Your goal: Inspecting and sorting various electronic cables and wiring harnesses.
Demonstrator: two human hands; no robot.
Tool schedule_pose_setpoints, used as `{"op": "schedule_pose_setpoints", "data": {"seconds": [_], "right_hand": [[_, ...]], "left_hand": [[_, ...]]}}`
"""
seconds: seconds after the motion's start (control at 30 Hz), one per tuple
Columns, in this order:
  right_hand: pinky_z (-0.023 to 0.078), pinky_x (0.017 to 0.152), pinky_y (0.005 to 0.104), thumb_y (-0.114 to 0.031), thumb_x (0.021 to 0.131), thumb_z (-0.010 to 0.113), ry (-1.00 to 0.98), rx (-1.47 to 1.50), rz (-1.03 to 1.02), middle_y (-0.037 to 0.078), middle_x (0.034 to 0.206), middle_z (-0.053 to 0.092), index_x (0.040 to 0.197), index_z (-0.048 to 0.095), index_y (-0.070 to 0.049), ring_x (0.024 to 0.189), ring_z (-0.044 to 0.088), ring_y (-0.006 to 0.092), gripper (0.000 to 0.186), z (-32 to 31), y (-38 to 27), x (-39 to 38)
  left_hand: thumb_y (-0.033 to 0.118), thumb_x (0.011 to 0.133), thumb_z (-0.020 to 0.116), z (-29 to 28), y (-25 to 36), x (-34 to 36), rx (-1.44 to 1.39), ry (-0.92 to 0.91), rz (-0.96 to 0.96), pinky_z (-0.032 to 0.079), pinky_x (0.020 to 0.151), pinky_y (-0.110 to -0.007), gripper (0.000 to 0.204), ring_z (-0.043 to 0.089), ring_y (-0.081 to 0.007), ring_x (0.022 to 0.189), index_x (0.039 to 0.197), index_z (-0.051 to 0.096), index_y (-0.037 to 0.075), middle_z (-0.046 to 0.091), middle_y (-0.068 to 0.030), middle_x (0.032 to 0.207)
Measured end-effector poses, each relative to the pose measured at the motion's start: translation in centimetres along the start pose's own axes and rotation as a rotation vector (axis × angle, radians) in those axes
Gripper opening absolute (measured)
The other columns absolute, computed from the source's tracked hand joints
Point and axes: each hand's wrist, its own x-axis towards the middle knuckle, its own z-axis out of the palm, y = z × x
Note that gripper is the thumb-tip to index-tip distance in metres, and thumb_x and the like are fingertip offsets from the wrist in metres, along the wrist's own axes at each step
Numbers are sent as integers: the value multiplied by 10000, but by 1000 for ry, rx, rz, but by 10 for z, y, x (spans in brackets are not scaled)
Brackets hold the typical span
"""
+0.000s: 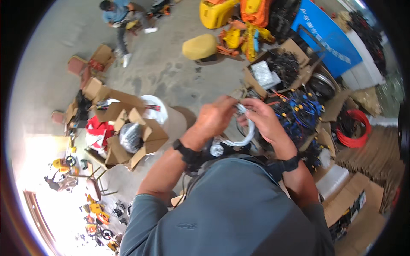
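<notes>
Up by chest, at 12 o'clock from body: white cable (239,138) loop held between both hands. Left hand (215,117) fingers closed on top end. Right hand (265,121) fingers closed on cable at 3 o'clock side. Judgement: keep loop even, grip firm, no kinks. Box of blue cables (299,113) just beyond.
</notes>
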Motion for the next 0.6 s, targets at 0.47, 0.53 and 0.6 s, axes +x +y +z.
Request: {"op": "schedule_pose_setpoints", "data": {"seconds": [0.47, 0.53, 0.6], "right_hand": [[493, 824, 261, 39, 857, 616, 6, -18, -69, 73, 1033, 613, 1167, 536, 43, 931, 598, 122, 321, -4, 4, 2], [504, 804, 254, 34, 858, 626, 2, -45, -52, 62, 992, 626, 1141, 554, 37, 903, 607, 118, 293, -4, 0, 0], [508, 799, 254, 33, 856, 630, 12, -30, -61, 61, 984, 629, 1133, 560, 35, 892, 610, 116, 285, -6, 0, -2]], "left_hand": [[-71, 787, 655, -7, 3, 6, -199, 94, 40, 507, 732, -307, 228, 624, -248, 846, 990, 614, 25, 618, -112, 973], [-65, 797, 656, -6, 2, 5, -226, 91, 26, 506, 741, -304, 218, 623, -234, 857, 993, 613, 20, 620, -109, 987], [-59, 806, 657, -4, 2, 4, -256, 88, 14, 506, 750, -301, 209, 621, -221, 869, 996, 612, 14, 622, -105, 1002]]}}
